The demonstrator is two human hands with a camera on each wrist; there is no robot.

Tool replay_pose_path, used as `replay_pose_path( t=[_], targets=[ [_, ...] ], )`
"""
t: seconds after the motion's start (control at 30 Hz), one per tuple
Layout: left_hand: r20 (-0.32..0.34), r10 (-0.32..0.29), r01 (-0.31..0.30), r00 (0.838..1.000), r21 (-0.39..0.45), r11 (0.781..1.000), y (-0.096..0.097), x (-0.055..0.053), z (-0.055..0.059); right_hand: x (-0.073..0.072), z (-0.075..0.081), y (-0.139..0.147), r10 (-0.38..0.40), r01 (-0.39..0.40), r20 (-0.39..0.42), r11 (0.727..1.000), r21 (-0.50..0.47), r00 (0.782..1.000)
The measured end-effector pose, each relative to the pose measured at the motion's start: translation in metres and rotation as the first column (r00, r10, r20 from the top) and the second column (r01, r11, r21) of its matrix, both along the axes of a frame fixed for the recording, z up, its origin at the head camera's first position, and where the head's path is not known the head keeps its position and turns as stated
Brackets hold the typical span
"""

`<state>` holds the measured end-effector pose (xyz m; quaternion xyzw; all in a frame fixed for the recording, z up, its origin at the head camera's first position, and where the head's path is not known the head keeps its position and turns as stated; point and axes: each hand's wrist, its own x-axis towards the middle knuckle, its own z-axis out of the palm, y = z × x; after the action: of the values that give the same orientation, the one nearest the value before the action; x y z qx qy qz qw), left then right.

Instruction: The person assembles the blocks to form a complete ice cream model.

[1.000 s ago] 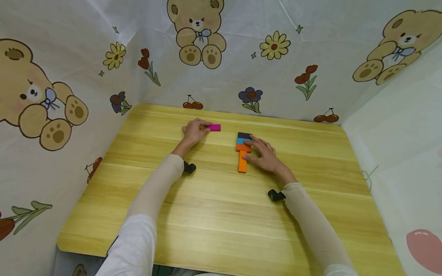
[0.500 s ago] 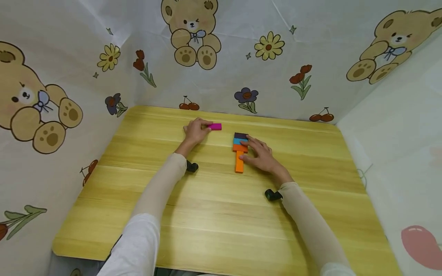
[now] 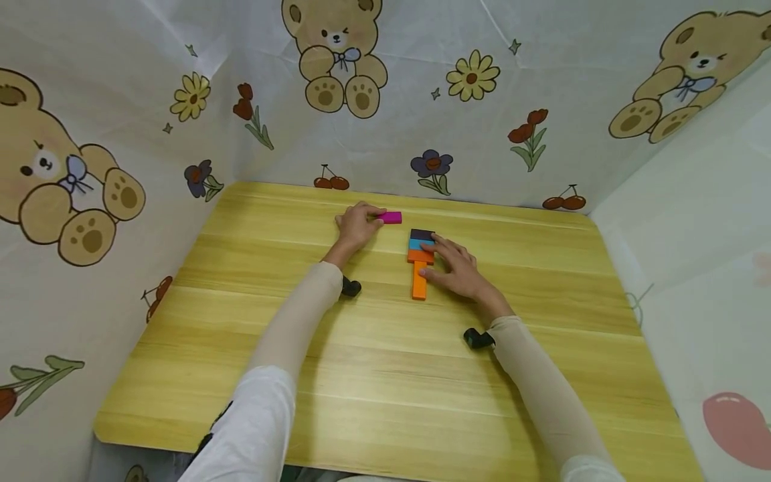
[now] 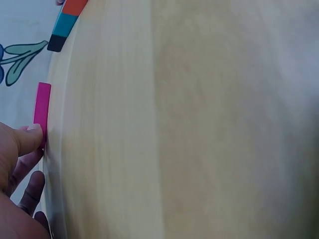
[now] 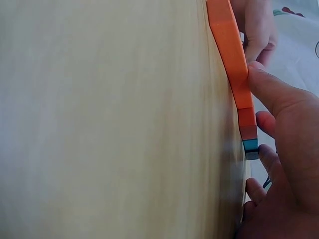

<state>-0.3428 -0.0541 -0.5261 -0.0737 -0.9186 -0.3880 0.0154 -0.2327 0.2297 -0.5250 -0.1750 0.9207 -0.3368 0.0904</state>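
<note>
My left hand pinches a magenta block between thumb and fingers near the table's far edge. In the left wrist view, the thumb presses on the side of this magenta block. To its right, flat blocks lie end to end: a dark block, a blue block, an orange-red block and a long narrow orange block closest to me. My right hand rests along their right side with fingers spread. Its thumb touches the long block; a fingertip reaches the blue one.
The blocks lie on a wooden table. Behind and beside it hangs a white cloth printed with bears and flowers. A black wrist mount sits at the left cuff and another mount at the right.
My left hand has slid the magenta block to the right, closer to the row of blocks. The right hand and the row keep their places, while the head view has shifted slightly.
</note>
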Motion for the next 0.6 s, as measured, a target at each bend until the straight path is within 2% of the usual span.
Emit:
replay_pose_path(
  t=[0.6],
  targets=[
    [-0.006,0.007,-0.008,1.0,-0.009,1.0,0.023,-0.006,-0.001,0.0,0.0,0.001,-0.014,0.014,0.017,1.0,0.004,1.0]
  ],
)
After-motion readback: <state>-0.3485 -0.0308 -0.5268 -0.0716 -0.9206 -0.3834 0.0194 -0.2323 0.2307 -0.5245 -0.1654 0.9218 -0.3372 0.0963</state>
